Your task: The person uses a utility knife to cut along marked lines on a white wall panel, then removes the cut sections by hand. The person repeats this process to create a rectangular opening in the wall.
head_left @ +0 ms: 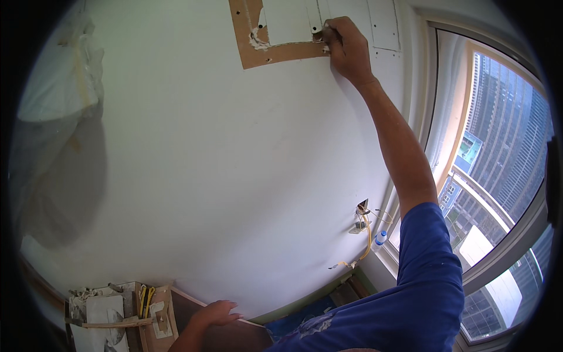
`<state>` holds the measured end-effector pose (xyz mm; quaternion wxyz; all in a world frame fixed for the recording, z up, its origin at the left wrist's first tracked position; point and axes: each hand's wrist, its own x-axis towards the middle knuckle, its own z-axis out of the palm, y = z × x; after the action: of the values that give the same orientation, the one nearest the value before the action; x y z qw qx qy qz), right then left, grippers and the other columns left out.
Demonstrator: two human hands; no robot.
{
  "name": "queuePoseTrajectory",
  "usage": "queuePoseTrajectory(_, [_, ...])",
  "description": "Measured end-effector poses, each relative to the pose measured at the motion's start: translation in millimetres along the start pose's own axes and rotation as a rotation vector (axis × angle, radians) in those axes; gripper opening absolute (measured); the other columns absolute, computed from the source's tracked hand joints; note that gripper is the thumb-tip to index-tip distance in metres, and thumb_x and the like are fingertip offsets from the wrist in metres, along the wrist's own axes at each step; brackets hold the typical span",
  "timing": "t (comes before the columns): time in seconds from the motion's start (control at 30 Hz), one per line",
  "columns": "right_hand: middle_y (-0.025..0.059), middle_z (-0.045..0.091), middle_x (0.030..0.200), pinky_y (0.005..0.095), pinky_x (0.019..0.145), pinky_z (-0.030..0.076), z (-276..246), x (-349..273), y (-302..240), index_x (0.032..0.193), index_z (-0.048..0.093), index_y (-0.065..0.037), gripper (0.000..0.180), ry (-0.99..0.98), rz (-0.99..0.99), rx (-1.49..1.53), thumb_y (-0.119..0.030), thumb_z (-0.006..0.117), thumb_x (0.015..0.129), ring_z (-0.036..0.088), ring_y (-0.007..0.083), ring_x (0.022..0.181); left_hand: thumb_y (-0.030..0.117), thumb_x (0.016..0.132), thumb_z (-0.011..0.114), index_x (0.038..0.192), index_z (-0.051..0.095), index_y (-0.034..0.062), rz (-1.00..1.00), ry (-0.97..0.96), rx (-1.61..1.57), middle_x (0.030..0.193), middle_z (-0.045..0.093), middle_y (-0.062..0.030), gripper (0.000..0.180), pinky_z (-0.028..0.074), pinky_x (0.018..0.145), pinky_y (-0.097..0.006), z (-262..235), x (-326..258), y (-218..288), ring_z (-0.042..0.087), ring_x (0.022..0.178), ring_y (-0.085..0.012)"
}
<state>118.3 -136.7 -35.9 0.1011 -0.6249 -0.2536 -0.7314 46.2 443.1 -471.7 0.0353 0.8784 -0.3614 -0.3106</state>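
Note:
My right hand (pixel 348 50) is raised high against the white wall (pixel 234 164), fingers closed in a pinch. A small dark tool, mostly hidden by the fingers, pokes out at their left. It meets the lower edge of a white panel (pixel 290 23) bordered by a brown strip (pixel 281 54). White filler (pixel 257 41) is smeared at the strip's inner corner. Low down, my left hand (pixel 217 314) holds nothing, its fingers stretched out over the side of a wooden box (pixel 196 306).
Two yellow utility knives (pixel 146 298) stand in the box beside a putty-smeared white board (pixel 105 311) with a wooden stick (pixel 117 323) across it. Yellow wires (pixel 368 237) hang from an open wall socket. A blue-capped bottle (pixel 380 237) stands by the window (pixel 498 146). Plastic sheeting (pixel 56 100) hangs left.

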Motion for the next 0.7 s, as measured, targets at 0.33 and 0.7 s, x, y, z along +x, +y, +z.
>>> queuePoseTrajectory(0.33, [0.0102, 0.071, 0.103, 0.04, 0.083, 0.057, -9, -8, -31, 0.109, 0.068, -0.001, 0.015, -0.022, 0.061, 0.029, -0.003, 0.068, 0.095, 0.071, 0.0289, 0.093, 0.054, 0.1, 0.062, 0.134, 0.062, -0.0048, 0.023, 0.018, -0.015, 0.131, 0.065, -0.0295, 0.069, 0.051, 0.105, -0.046, 0, -5, 0, 0.064, 0.121, -0.0436])
queuePoseTrajectory(0.7, [0.0111, 0.073, 0.093, 0.0323, 0.073, 0.058, -50, 44, -26, 0.102, 0.073, -0.001, 0.014, 0.314, -0.094, -0.034, 0.006, 0.071, 0.091, 0.073, 0.0229, 0.08, 0.057, 0.1, 0.058, 0.137, 0.062, -0.0031, 0.018, -0.005, -0.024, 0.132, 0.065, -0.0296, 0.07, 0.048, 0.109, -0.047, 0, -8, 15, 0.06, 0.126, -0.0448])
